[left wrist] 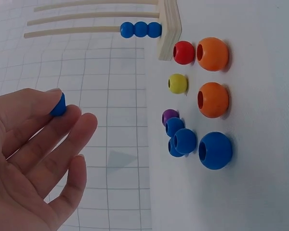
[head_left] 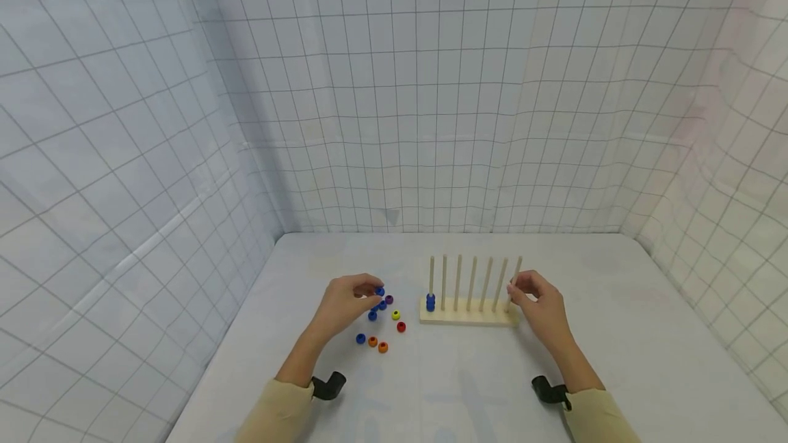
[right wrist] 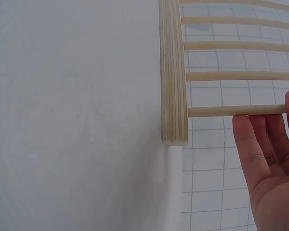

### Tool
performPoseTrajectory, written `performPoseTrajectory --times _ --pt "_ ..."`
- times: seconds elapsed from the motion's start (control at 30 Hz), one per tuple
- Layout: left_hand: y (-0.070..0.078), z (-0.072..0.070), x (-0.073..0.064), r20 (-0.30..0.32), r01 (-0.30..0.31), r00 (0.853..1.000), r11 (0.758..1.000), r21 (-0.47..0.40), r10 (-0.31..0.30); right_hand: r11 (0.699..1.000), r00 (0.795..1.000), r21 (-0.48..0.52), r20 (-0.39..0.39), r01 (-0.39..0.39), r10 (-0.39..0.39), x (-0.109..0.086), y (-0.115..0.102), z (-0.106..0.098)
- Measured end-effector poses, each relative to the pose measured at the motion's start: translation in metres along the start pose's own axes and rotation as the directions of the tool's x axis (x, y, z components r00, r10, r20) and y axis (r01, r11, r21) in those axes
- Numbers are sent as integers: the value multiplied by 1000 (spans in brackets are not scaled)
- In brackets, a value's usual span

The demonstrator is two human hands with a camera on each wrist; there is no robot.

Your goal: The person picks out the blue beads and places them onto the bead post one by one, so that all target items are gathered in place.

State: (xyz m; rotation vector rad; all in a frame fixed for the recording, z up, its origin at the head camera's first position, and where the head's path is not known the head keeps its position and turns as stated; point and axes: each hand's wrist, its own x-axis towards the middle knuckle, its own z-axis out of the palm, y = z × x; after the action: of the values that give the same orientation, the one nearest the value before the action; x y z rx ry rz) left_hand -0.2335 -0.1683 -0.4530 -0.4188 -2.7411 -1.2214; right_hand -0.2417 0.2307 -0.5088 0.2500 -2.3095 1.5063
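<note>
My left hand [head_left: 347, 305] pinches a blue bead [left wrist: 59, 107] between thumb and fingers, raised above the table. Several loose beads lie below and beside it: blue [left wrist: 216, 150], purple [left wrist: 170, 116], yellow [left wrist: 178, 83], red [left wrist: 184, 52] and orange [left wrist: 213, 100]. To the right stands a wooden base [head_left: 468, 320] with a row of upright pegs. Three blue beads [left wrist: 140, 29] sit stacked at the bottom of the leftmost peg. At the other end, my right hand [head_left: 543, 306] holds the rightmost peg [right wrist: 214, 111] between thumb and fingers; no bead is on that peg.
The white table [head_left: 443, 388] carries the beads and the peg stand. White sheets with a grid pattern [head_left: 431, 101] hang behind and on both sides. A black strap mount [head_left: 329, 385] is on each wrist.
</note>
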Motion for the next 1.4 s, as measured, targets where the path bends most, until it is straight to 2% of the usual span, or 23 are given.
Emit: performPoseTrajectory --times 0.27,0.5,0.6,0.67,0.93,1.17,1.4 --pt "7 6 5 -11 -9 1000 1000 -6 9 999 999 4 1 45 -45 1 -1 0" --pt "14 9 8 -51 -25 998 999 -25 24 998 998 -18 8 62 -62 -5 -36 -4" --pt "17 10 9 -63 -44 997 998 -38 41 998 998 -23 11 58 -57 -5 -38 -4" --pt "18 11 10 -70 -55 996 998 -42 52 997 998 -29 14 67 -67 -5 -36 -4" --pt "25 14 12 -93 -101 991 994 -38 97 998 998 -38 -3 58 -58 2 5 0" --pt "33 15 16 -108 -141 985 989 -49 136 999 1000 -37 3 31 -31 2 7 0" --pt "42 19 20 -126 -144 983 988 -61 136 999 1000 -29 8 17 -17 2 6 -1"
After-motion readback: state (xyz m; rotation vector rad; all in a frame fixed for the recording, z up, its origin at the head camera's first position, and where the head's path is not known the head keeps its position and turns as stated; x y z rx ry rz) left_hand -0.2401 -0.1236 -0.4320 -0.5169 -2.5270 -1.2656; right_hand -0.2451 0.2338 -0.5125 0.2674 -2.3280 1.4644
